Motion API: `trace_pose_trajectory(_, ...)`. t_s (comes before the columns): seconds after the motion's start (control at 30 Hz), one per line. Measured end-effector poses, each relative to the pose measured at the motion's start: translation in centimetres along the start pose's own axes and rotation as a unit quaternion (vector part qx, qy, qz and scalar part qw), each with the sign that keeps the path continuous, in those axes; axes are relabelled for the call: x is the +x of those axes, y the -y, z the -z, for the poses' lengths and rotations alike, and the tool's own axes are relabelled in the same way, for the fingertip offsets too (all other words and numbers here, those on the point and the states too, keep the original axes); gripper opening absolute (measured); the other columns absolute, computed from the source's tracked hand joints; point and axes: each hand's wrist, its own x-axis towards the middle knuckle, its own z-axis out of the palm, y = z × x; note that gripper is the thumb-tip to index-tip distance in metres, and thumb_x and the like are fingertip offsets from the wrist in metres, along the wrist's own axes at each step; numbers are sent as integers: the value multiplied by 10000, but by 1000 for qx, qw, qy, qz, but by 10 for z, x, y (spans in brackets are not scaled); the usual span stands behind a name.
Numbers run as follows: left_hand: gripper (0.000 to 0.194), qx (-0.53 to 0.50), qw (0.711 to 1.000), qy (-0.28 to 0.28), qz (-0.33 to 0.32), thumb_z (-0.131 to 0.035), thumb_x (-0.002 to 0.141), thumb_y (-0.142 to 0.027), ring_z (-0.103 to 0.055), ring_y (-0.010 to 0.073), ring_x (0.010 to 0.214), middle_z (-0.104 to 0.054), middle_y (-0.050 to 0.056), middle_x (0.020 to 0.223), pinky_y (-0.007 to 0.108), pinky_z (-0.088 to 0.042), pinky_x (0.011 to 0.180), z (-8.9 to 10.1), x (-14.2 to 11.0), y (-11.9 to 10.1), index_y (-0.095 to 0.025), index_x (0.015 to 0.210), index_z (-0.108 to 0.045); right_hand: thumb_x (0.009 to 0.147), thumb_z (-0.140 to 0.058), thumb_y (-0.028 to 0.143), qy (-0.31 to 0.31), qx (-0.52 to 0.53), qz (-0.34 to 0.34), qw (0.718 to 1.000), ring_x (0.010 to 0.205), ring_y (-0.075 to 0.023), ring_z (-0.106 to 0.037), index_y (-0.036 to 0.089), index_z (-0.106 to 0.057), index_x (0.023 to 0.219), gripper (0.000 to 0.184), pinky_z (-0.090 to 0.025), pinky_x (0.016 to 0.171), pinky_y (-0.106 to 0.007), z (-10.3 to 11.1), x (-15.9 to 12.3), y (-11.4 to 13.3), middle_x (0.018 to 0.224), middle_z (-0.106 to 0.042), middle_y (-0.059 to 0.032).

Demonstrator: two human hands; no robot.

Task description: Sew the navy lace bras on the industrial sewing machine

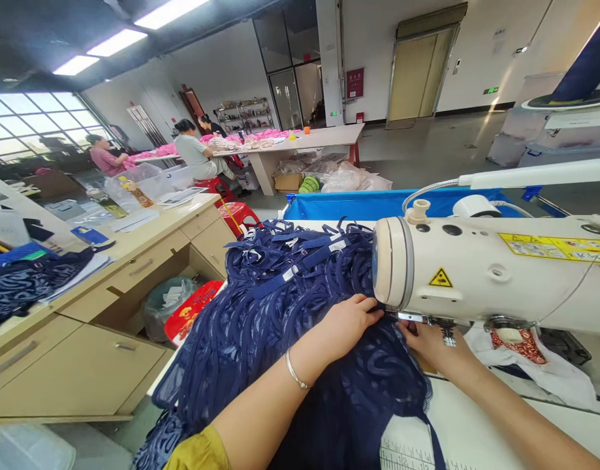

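A white sewing machine [437, 267] reaches in from the right, its head over a navy lace garment [378, 372]. My left hand [346, 323], with a silver bangle at the wrist, presses on the garment just left of the needle area, fingers bent together on the fabric. Behind the machine's lower front, my right hand [427, 343] has its thumb and fingers closed at the garment's right edge, partly hidden by the machine head. A thick row of navy lace pieces [265, 313] with straps and white labels spreads to the left. The needle itself cannot be made out.
A measuring scale [407, 447] marks the white worktop at the front. On the left stands a wooden desk [133, 274] with bottles and papers. A red stool [238, 215] and blue cloth bin [339, 205] lie beyond. Several people sit at far tables with pink fabric.
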Motion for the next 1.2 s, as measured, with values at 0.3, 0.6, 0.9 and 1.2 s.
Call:
trace_pose_trajectory(0.3,419,-16,1000,5,4,-429,985,-120,-530,222,1227,-527,84,1435,321,-463,1037,8,-1,-3,-188,1386,-529,900,-467,92,-20,-102,135,985,663,-255,-672,269,-766,943,350,-406,624,-333,-2,-7,-5,738,-724,-44)
trace_pose_trajectory(0.6,308,3,999,10,32,-489,921,-110,-572,255,1076,-635,111,1178,354,-491,905,5,6,-10,-146,1221,-552,929,-535,279,108,62,-26,992,698,-224,-644,236,-754,878,229,-466,714,-329,-13,-1,-7,782,-723,-59)
trace_pose_trajectory(0.9,303,67,998,-7,-10,-463,900,-61,-516,265,1187,-595,155,1228,367,-462,997,-4,14,-4,-97,1182,-565,936,-479,66,11,-59,71,996,876,-269,-669,384,-645,1288,503,-454,686,-350,6,-24,9,1107,-716,-95)
trace_pose_trajectory(1.2,228,83,996,-10,-10,-502,894,-59,-541,269,1084,-623,132,1061,391,-482,954,-14,17,-1,-146,1047,-647,894,-486,105,-43,-154,218,963,676,-198,-643,367,-583,1355,539,-414,508,-262,-21,-22,-13,922,-724,-64)
